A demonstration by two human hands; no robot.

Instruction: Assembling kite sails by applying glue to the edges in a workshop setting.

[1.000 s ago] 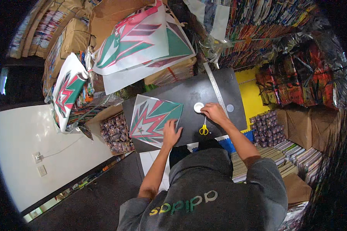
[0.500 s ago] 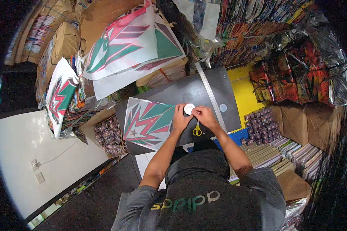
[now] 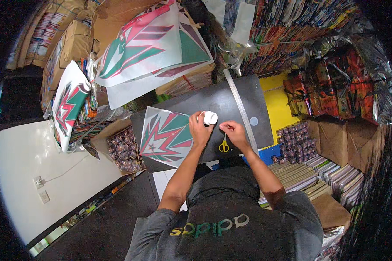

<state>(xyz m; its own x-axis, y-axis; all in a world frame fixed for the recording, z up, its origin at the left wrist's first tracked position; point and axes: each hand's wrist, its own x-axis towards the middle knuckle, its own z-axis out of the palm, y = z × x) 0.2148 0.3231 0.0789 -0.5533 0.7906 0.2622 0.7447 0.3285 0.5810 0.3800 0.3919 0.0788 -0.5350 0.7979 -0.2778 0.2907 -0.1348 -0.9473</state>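
Note:
My left hand [image 3: 199, 129] is closed around a small white roll [image 3: 210, 117], which looks like tape and is tilted so that its side shows. A short gap to the right, my right hand [image 3: 234, 132] has its thumb and fingers pinched together; anything between them is too small to make out. Yellow-handled scissors [image 3: 224, 147] lie on the dark table [image 3: 200, 99] just below and left of the right hand. Left of my left hand lies a sheet [image 3: 166, 138] printed in green, red and white, flat on the table.
A long metal ruler [image 3: 241, 104] lies along the table's right side, beside a pale round disc [image 3: 254, 121]. Larger printed sheets [image 3: 139, 65] drape over stacks at the back. An open box [image 3: 125, 150] of small wrapped packs stands left; piled packs [image 3: 297, 141] stand right.
My left hand has tipped the white roll from face-up onto a slant and shifted slightly left. My right hand has come away from the roll, a little to the right.

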